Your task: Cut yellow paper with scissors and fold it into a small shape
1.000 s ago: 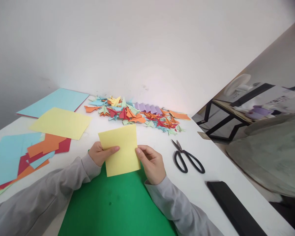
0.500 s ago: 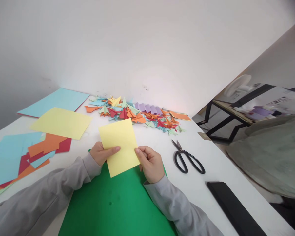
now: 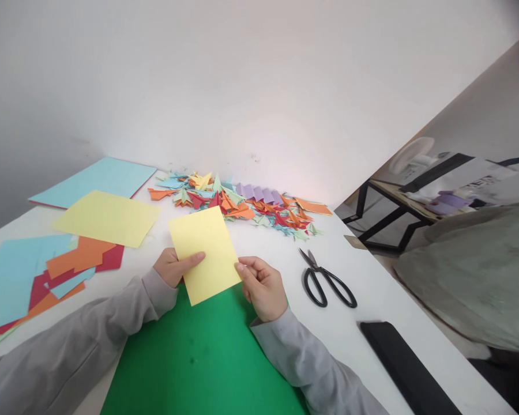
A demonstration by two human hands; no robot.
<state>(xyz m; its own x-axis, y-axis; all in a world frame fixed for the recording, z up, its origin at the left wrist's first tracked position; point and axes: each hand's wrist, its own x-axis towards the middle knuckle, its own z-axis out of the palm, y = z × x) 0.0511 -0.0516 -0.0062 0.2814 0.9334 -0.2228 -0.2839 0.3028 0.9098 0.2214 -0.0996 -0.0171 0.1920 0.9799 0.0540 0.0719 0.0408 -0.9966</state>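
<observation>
A rectangular sheet of yellow paper (image 3: 211, 248) is held up, slightly tilted, above a green mat (image 3: 194, 357). My left hand (image 3: 175, 266) grips its left side, thumb flat across the front and fingers hidden behind. At the right edge, my right hand (image 3: 263, 285) pinches the sheet between thumb and fingers. To the right of that hand, black-handled scissors (image 3: 324, 279) lie on the white table with their blades slightly apart.
Folded paper pieces (image 3: 237, 204) in many colours are heaped along the wall. Loose coloured paper scraps (image 3: 75, 262), a yellow sheet (image 3: 106, 219) and blue paper (image 3: 97, 180) lie at left. A long black object (image 3: 406, 366) rests near the table's right edge.
Both hands and the yellow paper have shifted slightly left in view, as has the scene around them. The paper's lower edge sits a little higher. Both hands keep their hold.
</observation>
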